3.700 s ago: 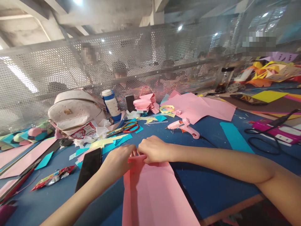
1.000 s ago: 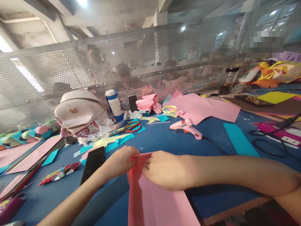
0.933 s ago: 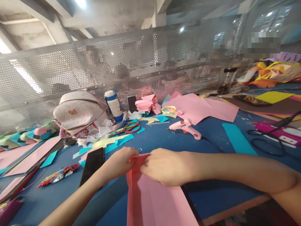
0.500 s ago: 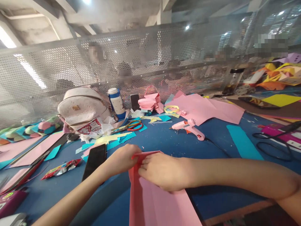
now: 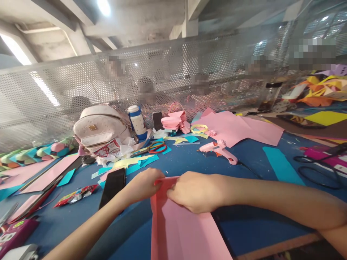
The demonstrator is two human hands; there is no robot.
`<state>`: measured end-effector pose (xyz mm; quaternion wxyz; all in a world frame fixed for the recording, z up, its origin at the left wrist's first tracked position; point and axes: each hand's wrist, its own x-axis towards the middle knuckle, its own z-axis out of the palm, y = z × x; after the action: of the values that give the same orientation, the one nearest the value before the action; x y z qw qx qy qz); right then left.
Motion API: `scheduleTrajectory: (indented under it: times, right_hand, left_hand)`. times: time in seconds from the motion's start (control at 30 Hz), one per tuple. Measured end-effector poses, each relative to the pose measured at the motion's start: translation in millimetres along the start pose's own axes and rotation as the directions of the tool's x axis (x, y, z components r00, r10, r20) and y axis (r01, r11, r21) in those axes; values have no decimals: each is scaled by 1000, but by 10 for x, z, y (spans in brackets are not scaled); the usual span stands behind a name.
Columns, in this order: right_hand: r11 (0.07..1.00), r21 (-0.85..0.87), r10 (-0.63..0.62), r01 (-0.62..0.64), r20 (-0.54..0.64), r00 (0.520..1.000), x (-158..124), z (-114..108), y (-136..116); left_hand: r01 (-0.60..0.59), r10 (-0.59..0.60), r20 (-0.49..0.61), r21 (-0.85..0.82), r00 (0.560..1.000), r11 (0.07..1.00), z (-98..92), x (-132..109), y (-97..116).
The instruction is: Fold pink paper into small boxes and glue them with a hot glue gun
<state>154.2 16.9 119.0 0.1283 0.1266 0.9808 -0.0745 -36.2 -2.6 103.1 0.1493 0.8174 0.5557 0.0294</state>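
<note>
A folded sheet of pink paper [image 5: 187,234] stretches from the near edge of the view towards the middle of the blue table, with a raised red-shaded side along its left. My left hand [image 5: 148,184] pinches the far left corner of this paper between thumb and fingers. On the far edge lies my right hand [image 5: 196,191], its fingers curled over the fold and partly hidden, gripping the paper. Beyond the hands a pink glue gun [image 5: 219,150] rests on its side. To the left of my left forearm lies a black phone [image 5: 112,187].
Scissors [image 5: 154,148] lie among paper scraps before a backpack [image 5: 101,126] and a bottle [image 5: 137,121]. Large pink sheets [image 5: 238,126] spread behind the glue gun. A perforated metal screen [image 5: 168,72] borders the table, people behind it. A purple power strip [image 5: 325,159] is at right.
My right hand has drawn its fingers in and shifted slightly along the far edge of the paper. My left hand keeps its pinch. The camera view has tilted a little.
</note>
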Motion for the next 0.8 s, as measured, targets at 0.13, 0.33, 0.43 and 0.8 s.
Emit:
scheduleTrajectory:
  times: [0.13,0.33,0.43,0.8]
  right_hand:
    - [989,-143,-7,23,112,994,-48,-42,-42]
    - [987,-156,-1,29,177,984,-92,-147,-20]
    - [984,-177,33,2,195,980,-119,-178,-40]
    - [988,-141,55,-63,-57,997,-339,-424,59]
  left_hand:
    - [-15,15,2,0,1000,1000,10,2,-22]
    - [-26,26,-9,13,1000,1000,19,3,-26]
    - [-35,35,-15,1,999,999,28,4,-30]
    - [-34,22,-100,-114,995,993,95,24,-96]
